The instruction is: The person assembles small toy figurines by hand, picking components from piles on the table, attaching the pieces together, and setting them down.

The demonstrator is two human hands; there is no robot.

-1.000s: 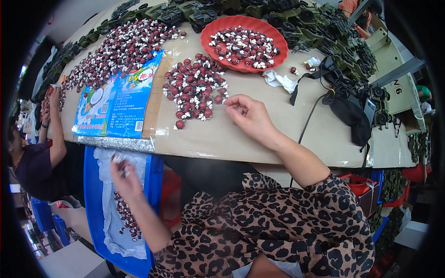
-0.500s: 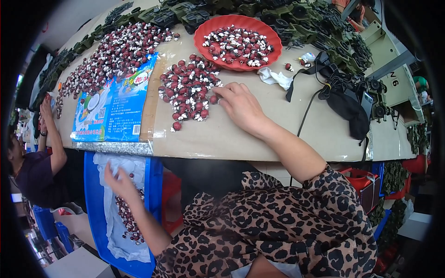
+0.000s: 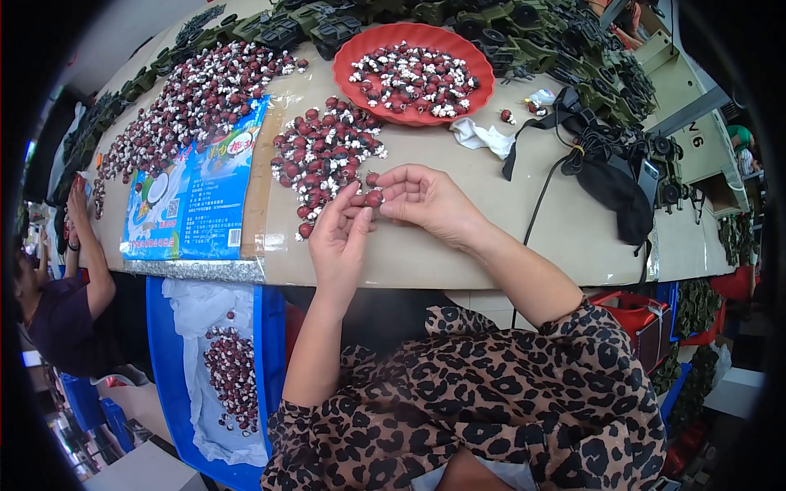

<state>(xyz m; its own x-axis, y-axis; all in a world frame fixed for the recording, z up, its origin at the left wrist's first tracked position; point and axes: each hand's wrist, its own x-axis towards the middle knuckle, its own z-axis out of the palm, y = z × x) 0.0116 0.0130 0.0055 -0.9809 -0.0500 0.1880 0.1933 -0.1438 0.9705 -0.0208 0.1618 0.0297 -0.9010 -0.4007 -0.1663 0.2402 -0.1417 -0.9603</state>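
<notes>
Over the near edge of the pile, my two hands meet at one small round dark red piece [image 3: 374, 198]. My right hand [image 3: 434, 206] pinches it between thumb and fingertips. From the other side the thumb and fingers of my left hand [image 3: 338, 250] close on it; just what they grip is partly hidden. Beyond and to the left lies a loose pile of similar dark red pieces [image 3: 315, 151] with white and black parts. One more red piece [image 3: 372, 178] sits by my right fingertips.
A red scalloped bowl [image 3: 342, 82] of such pieces stands behind. A larger heap [image 3: 196, 102] lies left, by a blue printed sheet [image 3: 188, 209]. Below the table edge is a blue bin [image 3: 270, 352] with more pieces. Green toy vehicles [image 3: 532, 45], white tissue [image 3: 483, 137] and a black strap [image 3: 614, 196] lie around.
My left hand has come up from over the blue bin to the table and joined my right hand. The right hand has drawn slightly back from the pile with a piece.
</notes>
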